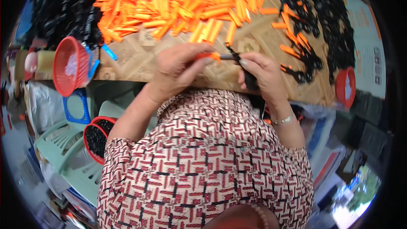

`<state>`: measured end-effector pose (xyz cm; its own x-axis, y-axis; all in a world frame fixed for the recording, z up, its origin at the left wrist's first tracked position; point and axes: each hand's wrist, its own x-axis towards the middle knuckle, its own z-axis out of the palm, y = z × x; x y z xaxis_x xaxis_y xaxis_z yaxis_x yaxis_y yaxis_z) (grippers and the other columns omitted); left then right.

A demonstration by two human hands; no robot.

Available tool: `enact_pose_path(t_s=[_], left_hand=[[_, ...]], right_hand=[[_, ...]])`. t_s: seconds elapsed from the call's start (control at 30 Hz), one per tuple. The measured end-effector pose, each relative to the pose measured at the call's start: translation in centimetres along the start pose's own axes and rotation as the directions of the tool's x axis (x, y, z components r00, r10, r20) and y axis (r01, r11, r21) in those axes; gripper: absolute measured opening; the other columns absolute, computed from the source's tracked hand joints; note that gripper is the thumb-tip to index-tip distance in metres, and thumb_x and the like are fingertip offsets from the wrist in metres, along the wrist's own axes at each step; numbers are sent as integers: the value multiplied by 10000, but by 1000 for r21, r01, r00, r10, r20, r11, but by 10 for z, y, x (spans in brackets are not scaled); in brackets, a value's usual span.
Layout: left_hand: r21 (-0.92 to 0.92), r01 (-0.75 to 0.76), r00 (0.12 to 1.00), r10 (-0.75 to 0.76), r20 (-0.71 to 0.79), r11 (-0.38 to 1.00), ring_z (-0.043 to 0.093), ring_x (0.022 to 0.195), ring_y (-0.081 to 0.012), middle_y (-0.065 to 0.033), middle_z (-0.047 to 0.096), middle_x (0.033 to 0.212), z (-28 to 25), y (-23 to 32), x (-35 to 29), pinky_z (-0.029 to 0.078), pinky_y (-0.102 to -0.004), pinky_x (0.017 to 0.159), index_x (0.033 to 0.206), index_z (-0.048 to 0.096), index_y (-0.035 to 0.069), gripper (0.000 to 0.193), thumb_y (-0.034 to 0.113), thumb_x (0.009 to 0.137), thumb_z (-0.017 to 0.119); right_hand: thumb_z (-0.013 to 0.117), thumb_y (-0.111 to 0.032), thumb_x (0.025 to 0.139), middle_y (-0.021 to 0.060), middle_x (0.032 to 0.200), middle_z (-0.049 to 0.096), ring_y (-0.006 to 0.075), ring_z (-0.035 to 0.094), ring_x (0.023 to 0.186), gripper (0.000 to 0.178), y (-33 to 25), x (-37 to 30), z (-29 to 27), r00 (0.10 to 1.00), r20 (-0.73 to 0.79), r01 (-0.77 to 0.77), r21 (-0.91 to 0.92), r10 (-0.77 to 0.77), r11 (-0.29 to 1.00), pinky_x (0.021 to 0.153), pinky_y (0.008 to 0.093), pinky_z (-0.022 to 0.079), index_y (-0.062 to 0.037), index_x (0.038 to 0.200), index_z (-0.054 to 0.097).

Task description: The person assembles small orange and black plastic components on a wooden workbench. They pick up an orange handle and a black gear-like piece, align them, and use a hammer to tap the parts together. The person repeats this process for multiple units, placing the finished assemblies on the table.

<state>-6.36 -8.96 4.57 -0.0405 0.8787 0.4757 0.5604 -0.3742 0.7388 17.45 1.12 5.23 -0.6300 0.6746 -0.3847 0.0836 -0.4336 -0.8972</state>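
Observation:
My left hand (180,65) is closed, thumb and fingers pinching a small orange plastic piece (216,57) in front of my body, over the table's near edge. My right hand (263,73) is closed around a black plastic part (251,80), much of it hidden by the fingers. A dark, narrow shaft joins the two pieces between my hands, so they appear to touch. Just beyond my hands lies a large heap of orange plastic strips (169,4). Fine details of the held parts are too blurred to make out.
Black plastic parts are piled at the far left (65,12) and along the right (335,21) of the wooden table (131,65). A red basket (61,74) stands at the left edge, a red cup (341,88) at the right. Green chairs (59,148) stand lower left.

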Motion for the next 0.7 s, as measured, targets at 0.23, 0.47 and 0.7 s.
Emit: enact_pose_path(t_s=[0.23, 0.47, 0.7], left_hand=[[50, -63, 986, 55, 159, 997, 653, 703, -143, -55, 701, 830, 8, -4, 11, 502, -271, 612, 1078, 753, 54, 230, 27, 851, 779], [74, -124, 965, 103, 240, 990, 643, 673, -195, -63, 685, 788, 15, -5, 10, 493, -308, 602, 1053, 759, 60, 232, 53, 824, 793], [98, -207, 930, 165, 329, 973, 595, 620, -223, -60, 593, 707, 6, -7, 4, 449, -353, 550, 1022, 747, 59, 231, 53, 797, 799]], right_hand=[[726, -103, 957, -22, 696, 634, 24, 593, 568, 141, 19, 7, -7, 992, 108, 84, -117, -71, 990, 471, 179, 455, 31, 1004, 727], [715, -89, 951, -27, 697, 624, 15, 546, 560, 113, 21, 7, -11, 987, 140, 112, -222, -81, 969, 487, 185, 411, 22, 958, 737], [740, -108, 907, -7, 691, 633, 50, 539, 602, 143, 16, 6, -3, 974, 206, 174, -416, -94, 893, 551, 245, 433, 29, 942, 724]])
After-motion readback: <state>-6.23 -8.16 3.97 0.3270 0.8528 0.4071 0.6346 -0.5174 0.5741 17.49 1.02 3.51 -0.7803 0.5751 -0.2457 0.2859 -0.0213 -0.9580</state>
